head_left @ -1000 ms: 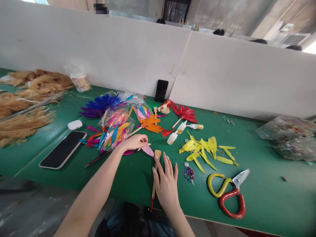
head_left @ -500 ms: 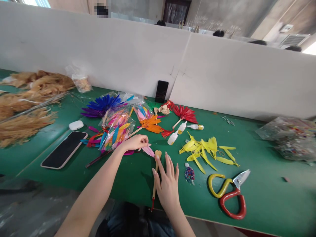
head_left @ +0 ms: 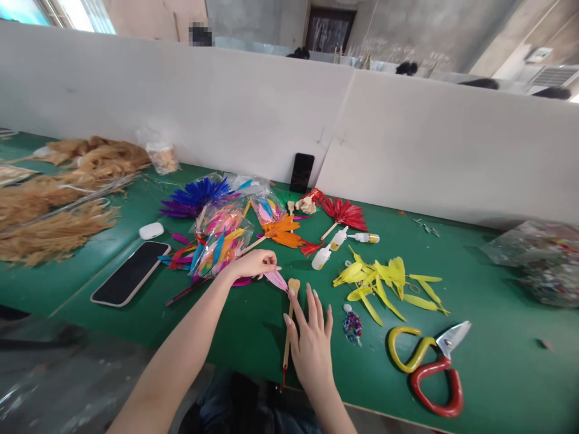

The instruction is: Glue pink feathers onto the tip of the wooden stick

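Note:
My left hand point(head_left: 253, 264) pinches the quill end of a pink feather point(head_left: 275, 279), whose tip lies against the head of a wooden stick point(head_left: 289, 316). My right hand point(head_left: 311, 340) rests flat on the green table point(head_left: 488, 361), fingers stretched out, pressing beside the stick and holding it down. The stick runs from its rounded top near the feather back toward the table's near edge. Just behind my left hand lie clear bags of mixed coloured feathers point(head_left: 217, 241).
Yellow feathers point(head_left: 384, 283) and yellow-and-red scissors point(head_left: 429, 361) lie to the right, with small glue bottles point(head_left: 337, 241), orange, red and blue feather fans behind. A phone point(head_left: 131, 272) and earbud case point(head_left: 151, 230) sit left, beside straw-coloured fibre bundles point(head_left: 54, 229). White partition boards stand behind.
Both hands hold nearly the same pose; only the camera has shifted slightly, so everything sits a little lower and to the right.

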